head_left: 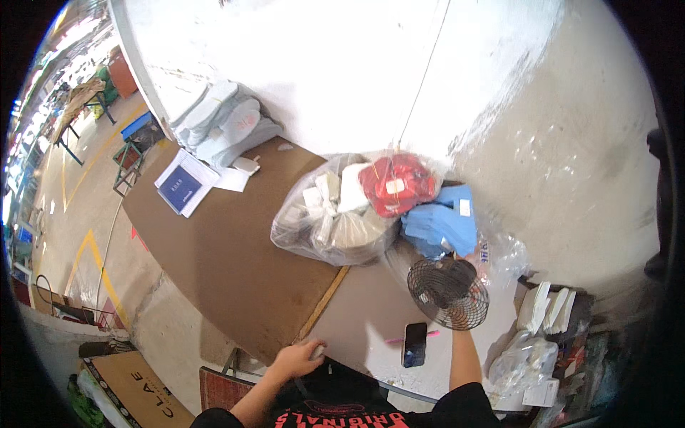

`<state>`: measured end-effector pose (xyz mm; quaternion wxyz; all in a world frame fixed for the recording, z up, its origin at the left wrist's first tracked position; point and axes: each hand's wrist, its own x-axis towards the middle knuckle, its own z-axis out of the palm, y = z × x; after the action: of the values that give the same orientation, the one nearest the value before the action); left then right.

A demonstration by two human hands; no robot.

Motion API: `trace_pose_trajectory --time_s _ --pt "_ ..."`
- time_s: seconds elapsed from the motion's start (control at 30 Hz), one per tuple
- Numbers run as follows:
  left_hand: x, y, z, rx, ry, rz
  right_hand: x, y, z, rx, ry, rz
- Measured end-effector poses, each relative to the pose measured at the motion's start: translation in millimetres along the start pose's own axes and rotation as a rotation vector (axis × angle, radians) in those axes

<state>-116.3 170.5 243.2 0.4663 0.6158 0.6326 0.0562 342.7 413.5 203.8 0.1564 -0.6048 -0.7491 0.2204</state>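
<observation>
Left hand (298,358) curled over small pale object (317,350) at near edge of brown table (221,257); grip looks closed, object mostly hidden. Right hand out of sight behind small fan (449,292), state unknown. Clear bag of packed items (335,214) against wall, mid-table. Phone (414,344) flat beside fan, within reach.

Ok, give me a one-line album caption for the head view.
Left hand at the brown table's edge, beside a small fan, phone and clear bag.
</observation>
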Motion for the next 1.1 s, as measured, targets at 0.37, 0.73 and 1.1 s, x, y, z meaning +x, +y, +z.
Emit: trace_pose_trajectory --time_s 0.37,0.73,1.1 --pt "-6 23 -53 0.060 0.187 -0.102 -114 -42 24 -0.155 0.123 0.070" --pt "91 159 148 -0.466 -0.207 0.200 -216 -126 13 0.697 -0.102 0.159" --pt "138 214 168 0.161 -0.017 -0.072 -184 19 -18 0.638 -0.139 0.283"
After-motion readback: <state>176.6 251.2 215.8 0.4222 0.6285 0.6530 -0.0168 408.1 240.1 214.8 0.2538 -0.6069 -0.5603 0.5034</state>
